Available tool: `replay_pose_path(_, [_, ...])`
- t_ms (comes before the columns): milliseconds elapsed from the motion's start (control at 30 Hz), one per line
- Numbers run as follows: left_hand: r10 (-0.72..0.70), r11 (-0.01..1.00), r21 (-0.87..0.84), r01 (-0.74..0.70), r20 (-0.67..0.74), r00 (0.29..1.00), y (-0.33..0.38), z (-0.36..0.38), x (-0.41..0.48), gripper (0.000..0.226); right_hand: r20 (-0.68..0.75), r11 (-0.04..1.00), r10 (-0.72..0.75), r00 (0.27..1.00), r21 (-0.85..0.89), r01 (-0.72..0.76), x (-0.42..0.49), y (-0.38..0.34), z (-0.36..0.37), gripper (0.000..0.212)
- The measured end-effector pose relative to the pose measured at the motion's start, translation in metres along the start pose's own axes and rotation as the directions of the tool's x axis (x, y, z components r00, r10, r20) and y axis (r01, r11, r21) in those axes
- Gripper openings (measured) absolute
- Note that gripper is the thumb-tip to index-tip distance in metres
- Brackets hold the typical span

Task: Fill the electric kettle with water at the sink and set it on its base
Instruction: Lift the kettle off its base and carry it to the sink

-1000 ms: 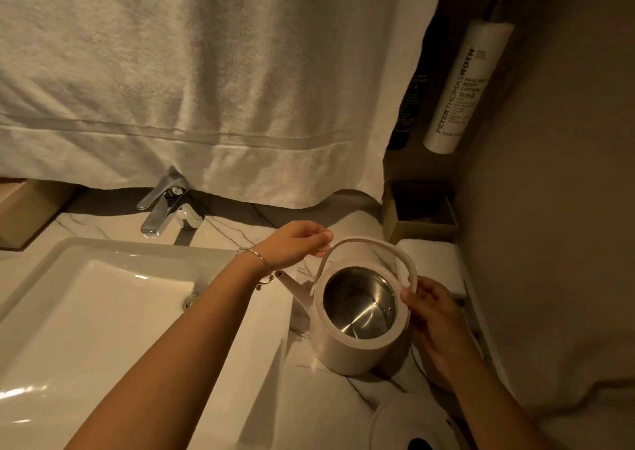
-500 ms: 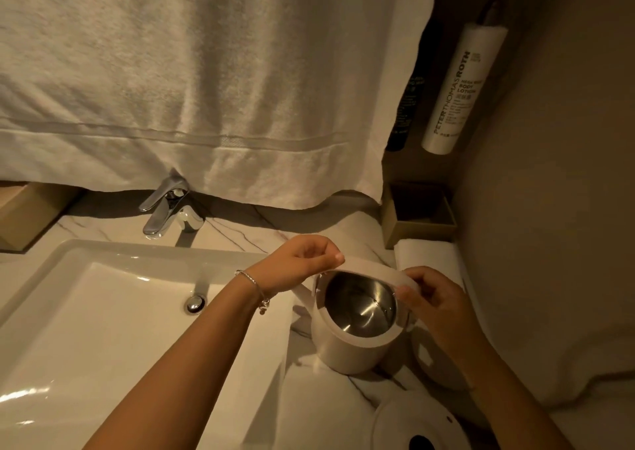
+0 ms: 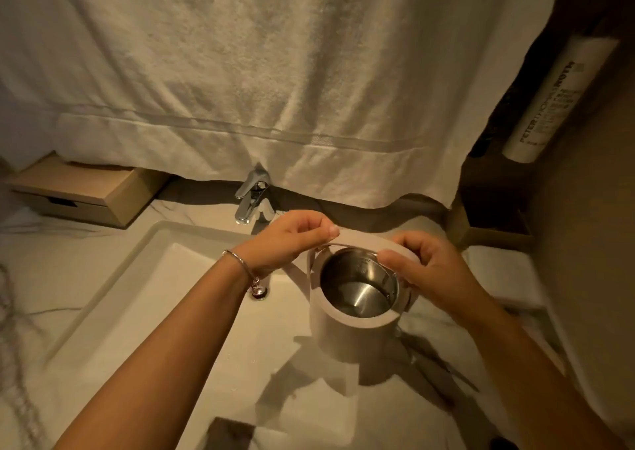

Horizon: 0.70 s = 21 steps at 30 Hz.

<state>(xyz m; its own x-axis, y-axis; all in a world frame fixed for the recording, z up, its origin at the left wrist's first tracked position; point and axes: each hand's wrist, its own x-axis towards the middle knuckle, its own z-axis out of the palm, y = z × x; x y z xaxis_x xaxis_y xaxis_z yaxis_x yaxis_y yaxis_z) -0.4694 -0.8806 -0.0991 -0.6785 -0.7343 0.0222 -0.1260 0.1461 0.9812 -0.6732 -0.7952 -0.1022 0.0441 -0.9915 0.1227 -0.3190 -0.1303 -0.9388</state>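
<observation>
Head view: the lidless kettle (image 3: 354,312) stands on the tabletop (image 3: 378,412) just right of the sink (image 3: 144,308). Left hand (image 3: 292,240) and right hand (image 3: 426,271) both pinch its handle (image 3: 364,241). Its steel inside looks dry, so filling under the far tap (image 3: 252,197) and seating on the base remain.

I see a dim, warm amber cast; the kettle (image 3: 357,298) throws hard shadows toward me, its steel interior glints, and the frame's edges smear and bend.
</observation>
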Motion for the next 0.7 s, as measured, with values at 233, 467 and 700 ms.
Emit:
replay_pose_path(233, [-0.018, 1.000, 0.026, 0.018, 0.013, 1.000, -0.017, -0.071, -0.056, 0.025, -0.050, 0.997, 0.010, 0.999, 0.081, -0.006, 0.012, -0.028, 0.087, 0.007])
replay_pose_path(467, [-0.009, 0.999, 0.041, 0.007, 0.041, 0.999, -0.022, -0.108, -0.090, 0.044, -0.068, 0.995, 0.017, 0.998, 0.097, -0.011, 0.011, -0.042, 0.137, 0.014])
replay_pose_path(700, [-0.056, 0.994, 0.096, 0.056, -0.007, 0.998, -0.034, -0.126, -0.108, 0.040, -0.100, 0.989, 0.013, 0.995, 0.150, 0.002, 0.024, -0.035, 0.168, 0.013])
